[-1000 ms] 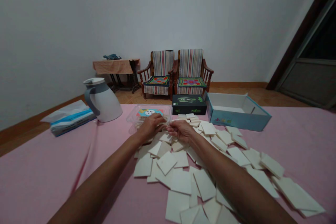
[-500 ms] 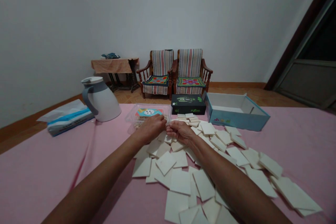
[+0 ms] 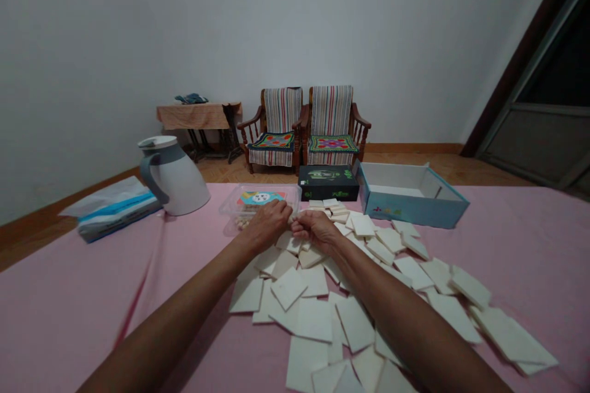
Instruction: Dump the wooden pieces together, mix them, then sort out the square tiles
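Note:
My left hand (image 3: 271, 221) and my right hand (image 3: 314, 227) meet near the middle, fingertips almost together. Both have their fingers closed in a pinch; whatever lies between them is too small and hidden to name. Beneath and around them spreads a loose heap of pale square tiles (image 3: 314, 319), some overlapping. Just beyond my left hand stands a clear plastic container (image 3: 225, 201) with a colourful label (image 3: 262, 198). Small beige pieces (image 3: 242, 221) show at its near side, partly covered by my left hand.
A black box (image 3: 328, 183) and an open light-blue box (image 3: 410, 212) stand behind the tiles. To the left are a white and grey jug (image 3: 184, 184) and a tissue pack (image 3: 120, 212) on the pink cloth (image 3: 69, 295). Two wooden chairs (image 3: 330, 116) stand beyond.
The whole view has shifted slightly. Both hands stay together in the same place over the tiles, with only slight finger movement.

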